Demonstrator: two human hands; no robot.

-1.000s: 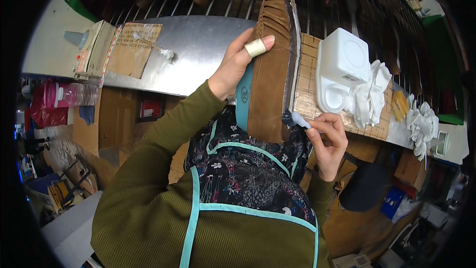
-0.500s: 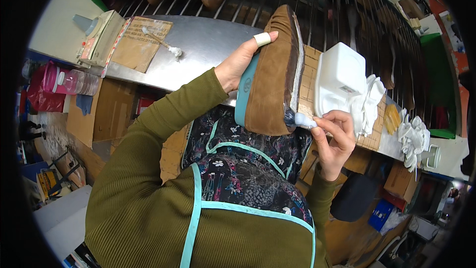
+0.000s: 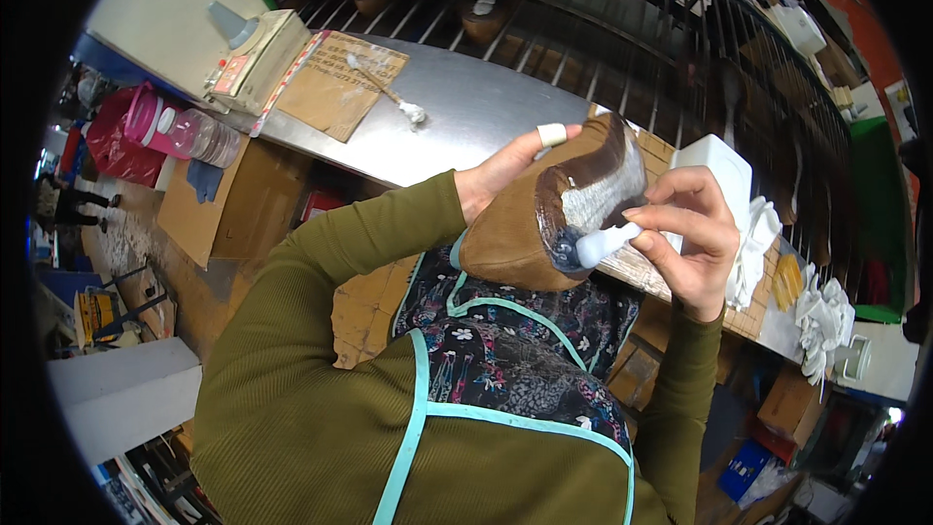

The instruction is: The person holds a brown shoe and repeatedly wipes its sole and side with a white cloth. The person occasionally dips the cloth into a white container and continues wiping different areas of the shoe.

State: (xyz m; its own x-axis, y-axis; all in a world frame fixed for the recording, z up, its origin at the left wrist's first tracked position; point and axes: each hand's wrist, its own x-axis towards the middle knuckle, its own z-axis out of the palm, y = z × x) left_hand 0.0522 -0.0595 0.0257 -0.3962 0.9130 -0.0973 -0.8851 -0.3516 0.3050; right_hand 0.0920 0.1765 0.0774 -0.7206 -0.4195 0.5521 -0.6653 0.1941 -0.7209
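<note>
My left hand (image 3: 501, 175), a pale wrap round its thumb, grips a brown suede shoe upper (image 3: 505, 233) on a last. A sliver of the teal last (image 3: 456, 252) shows by the wrist; most of that hand's fingers are hidden behind the shoe. The underside is turned partly up, with a whitish coated strip along its middle and a dark, wet-looking patch at the toe. In a pinch, my right hand (image 3: 698, 238) holds a white dauber (image 3: 601, 245). Its rounded head touches the dark toe patch.
On the metal bench (image 3: 466, 102) a white-tipped stick (image 3: 389, 92) lies on cardboard (image 3: 335, 102). A white plastic container (image 3: 714, 160) and white gloves (image 3: 753, 258) stand right of the shoe. Beyond runs a barred rack (image 3: 622, 29) carrying more shoes.
The shoe has tilted so its underside faces up more. My right hand has moved right and slightly up, keeping the dauber at the toe. The whole view has shifted.
</note>
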